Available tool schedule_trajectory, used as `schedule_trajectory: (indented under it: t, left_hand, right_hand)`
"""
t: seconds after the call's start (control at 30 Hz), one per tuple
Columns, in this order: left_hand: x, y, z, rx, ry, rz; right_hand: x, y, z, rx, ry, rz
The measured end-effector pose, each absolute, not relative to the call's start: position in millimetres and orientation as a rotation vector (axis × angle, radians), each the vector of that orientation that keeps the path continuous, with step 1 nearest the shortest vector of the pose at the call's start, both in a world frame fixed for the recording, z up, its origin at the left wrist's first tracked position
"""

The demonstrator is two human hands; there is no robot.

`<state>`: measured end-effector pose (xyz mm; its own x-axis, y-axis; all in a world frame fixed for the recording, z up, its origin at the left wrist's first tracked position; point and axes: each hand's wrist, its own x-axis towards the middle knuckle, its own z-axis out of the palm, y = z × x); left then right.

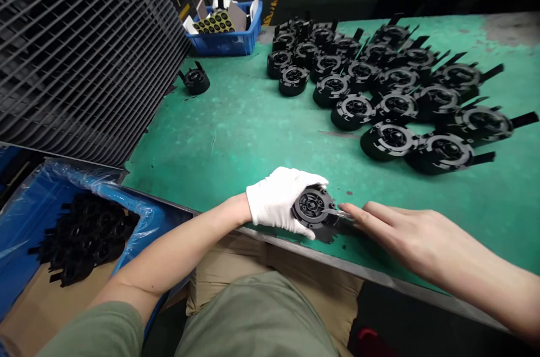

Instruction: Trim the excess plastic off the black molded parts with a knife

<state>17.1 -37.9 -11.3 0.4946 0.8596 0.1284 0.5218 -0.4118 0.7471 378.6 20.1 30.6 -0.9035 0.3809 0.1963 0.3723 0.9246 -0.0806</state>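
Observation:
My left hand (pixel 280 197), in a white glove, is wrapped round a round black plastic part (pixel 313 207) at the near edge of the green table (pixel 236 132). My bare right hand (pixel 396 230) reaches in from the right, fingers pressed together on a small metal blade-like tool (pixel 341 214) whose tip touches the part's rim. Dark shavings lie on the table just under the part.
Several finished-looking black round parts with tabs (pixel 392 93) lie in rows at the back right. One lone part (pixel 196 80) sits at the back left near a blue bin (pixel 225 36). A stack of grey grilles (pixel 80 48) stands left; a blue-lined box of black parts (pixel 84 233) sits below left.

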Motion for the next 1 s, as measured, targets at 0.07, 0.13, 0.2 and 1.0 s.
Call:
schedule_trajectory:
  t: [0.07, 0.13, 0.2, 1.0]
  left_hand:
    - [25.4, -49.1, -15.6, 2.075, 1.283, 0.744]
    - [35.1, -62.5, -20.7, 2.026, 1.497, 0.821]
    - [42.4, -73.0, -24.7, 2.008, 1.622, 0.848]
    - [43.9, -74.4, -25.4, 2.063, 1.600, 0.819]
  right_hand:
    - [383.5, 19.7, 36.3, -0.552, -2.853, 0.116]
    - [387.6, 11.1, 43.6, -0.668, -2.799, 0.158]
    - [387.8, -5.6, 48.2, -0.763, -2.752, 0.185]
    - [348.2, -27.0, 62.6, -0.605, -2.924, -0.277]
